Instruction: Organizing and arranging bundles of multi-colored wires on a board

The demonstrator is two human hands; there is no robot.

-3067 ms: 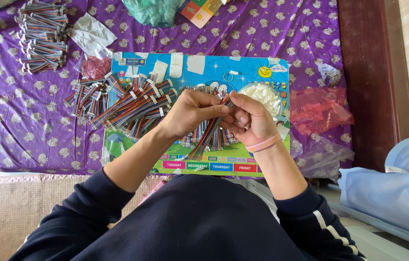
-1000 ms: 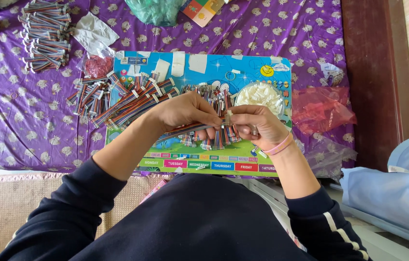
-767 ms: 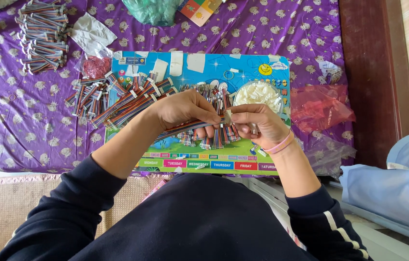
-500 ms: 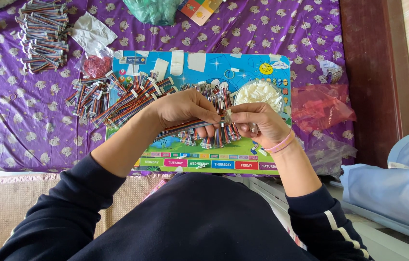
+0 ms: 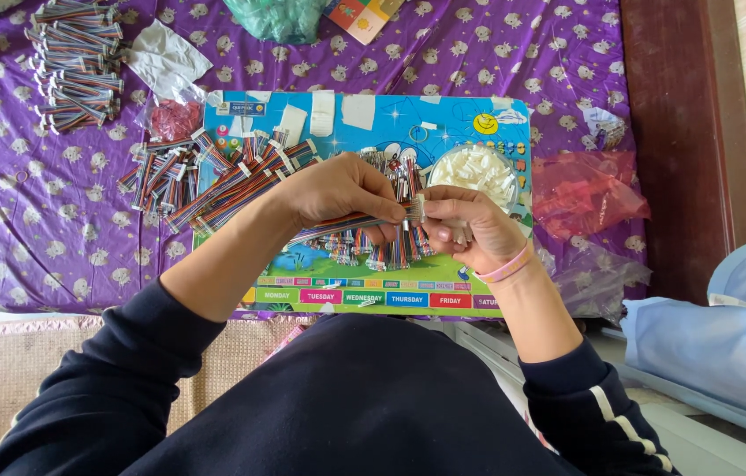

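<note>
Both hands (left (image 5: 338, 189), right (image 5: 470, 227)) pinch a striped ribbon cable (image 5: 346, 224).

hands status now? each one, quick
Left hand: shut on flat multicoloured ribbon cable.
Right hand: pinching the cable's small white connector end.

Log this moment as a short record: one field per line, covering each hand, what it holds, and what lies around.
left hand: pinches a multicoloured ribbon cable near its end
right hand: fingertips at the cable's small white connector
work surface: colourful printed board on a purple patterned cloth
on board: loose cables, clear bag of white connectors
far left: stacked cable bundles
right of board: red plastic bag
</note>
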